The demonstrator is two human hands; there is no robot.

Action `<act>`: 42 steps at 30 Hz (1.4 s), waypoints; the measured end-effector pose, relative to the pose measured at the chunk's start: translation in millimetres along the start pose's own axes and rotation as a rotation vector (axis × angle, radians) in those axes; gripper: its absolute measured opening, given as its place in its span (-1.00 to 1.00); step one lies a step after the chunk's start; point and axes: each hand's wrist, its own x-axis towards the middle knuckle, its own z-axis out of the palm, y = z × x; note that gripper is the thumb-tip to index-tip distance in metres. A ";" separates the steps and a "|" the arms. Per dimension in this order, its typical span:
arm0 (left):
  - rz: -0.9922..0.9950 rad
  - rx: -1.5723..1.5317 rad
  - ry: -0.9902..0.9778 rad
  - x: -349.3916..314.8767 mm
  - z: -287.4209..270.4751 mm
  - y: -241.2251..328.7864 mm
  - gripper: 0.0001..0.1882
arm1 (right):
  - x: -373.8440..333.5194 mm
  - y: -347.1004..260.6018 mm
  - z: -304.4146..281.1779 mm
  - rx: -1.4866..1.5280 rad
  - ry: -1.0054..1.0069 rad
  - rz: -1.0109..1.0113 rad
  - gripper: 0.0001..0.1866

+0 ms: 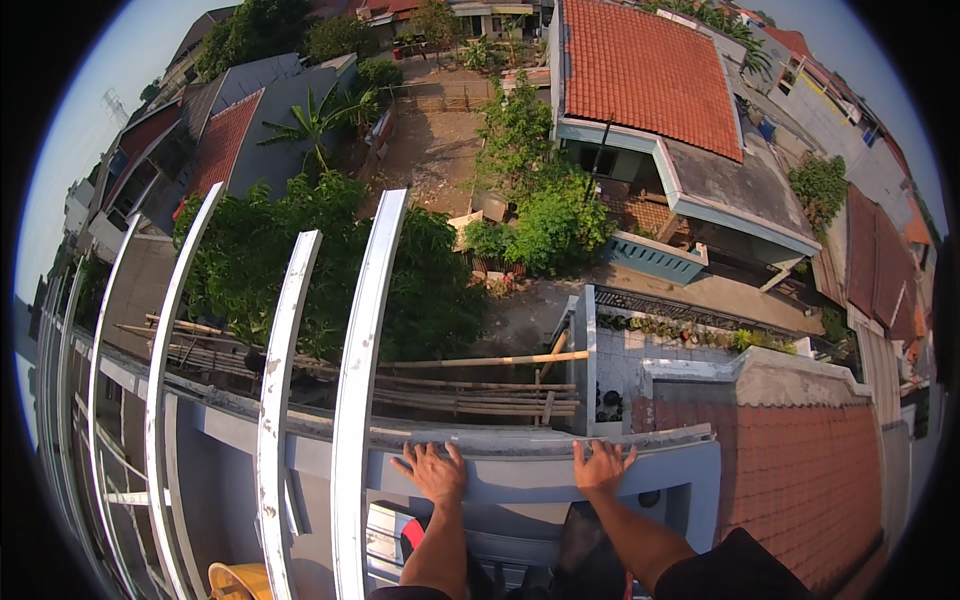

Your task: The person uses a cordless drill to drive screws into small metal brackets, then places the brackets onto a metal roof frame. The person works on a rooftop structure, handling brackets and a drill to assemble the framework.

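Note:
Both my hands lie on the grey concrete ledge (520, 440) along the top of a wall, a short way apart. My left hand (434, 472) rests palm down with its fingers spread, just right of a long silver metal beam (360, 350). Farther right, my right hand (602, 467) also leans flat on the ledge, fingers apart, near the wall's right end. Neither hand holds anything. Another metal beam (280, 400) runs parallel on the left, jutting out past the wall. Dark clothing and a bit of red show between my forearms.
Several more metal beams (165, 370) stick out at the left. A yellow bucket (238, 580) sits at lower left. Beyond the ledge the ground lies far below, with bamboo poles (480, 400) just outside. A tiled roof (800, 480) adjoins at right; trees and houses lie farther off.

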 end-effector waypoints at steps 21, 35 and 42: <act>0.015 0.052 -0.017 -0.3 9.3 1.1 -0.54 | 3.7 -2.0 -6.5 -0.023 -0.069 0.042 -0.42; 0.026 0.110 -0.016 -3.8 14.8 0.2 -0.51 | 4.5 -2.3 -16.2 0.018 -0.116 0.075 -0.37; 0.007 0.171 -0.083 -4.4 4.6 9.8 -0.48 | 5.5 -2.4 -21.0 0.019 -0.182 0.089 -0.38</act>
